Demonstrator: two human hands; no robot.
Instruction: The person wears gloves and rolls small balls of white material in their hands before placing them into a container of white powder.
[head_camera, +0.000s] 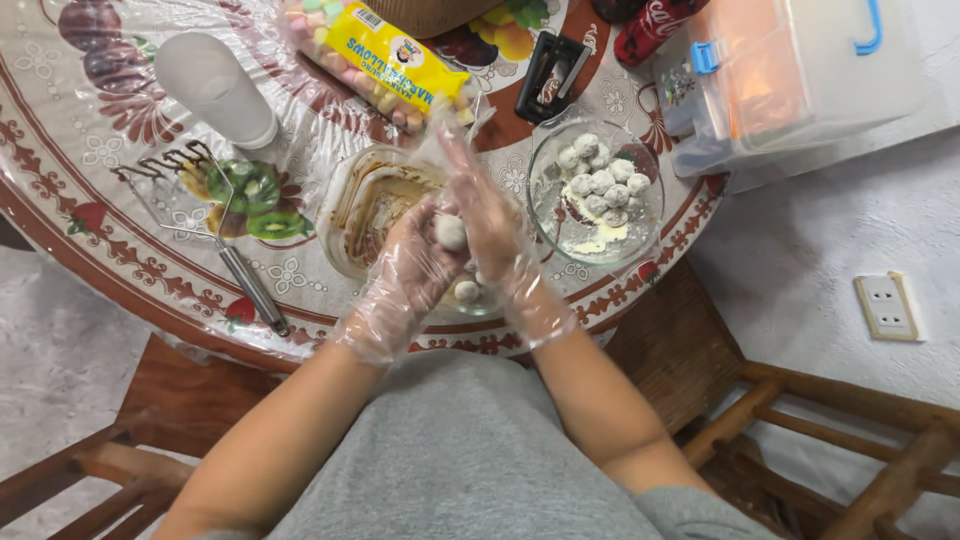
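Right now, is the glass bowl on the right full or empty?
Partly full. The glass bowl holds a heap of white powder-coated balls toward its far side; powder and bare glass show nearer the person.

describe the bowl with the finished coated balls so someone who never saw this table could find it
Start at the round table with the fruit-patterned cover and go to its right edge, below the clear storage box with blue latches. The glass bowl there holds a heap of white powdered balls. The glass bowl beside it, by the gloved hands, is only smeared brown.
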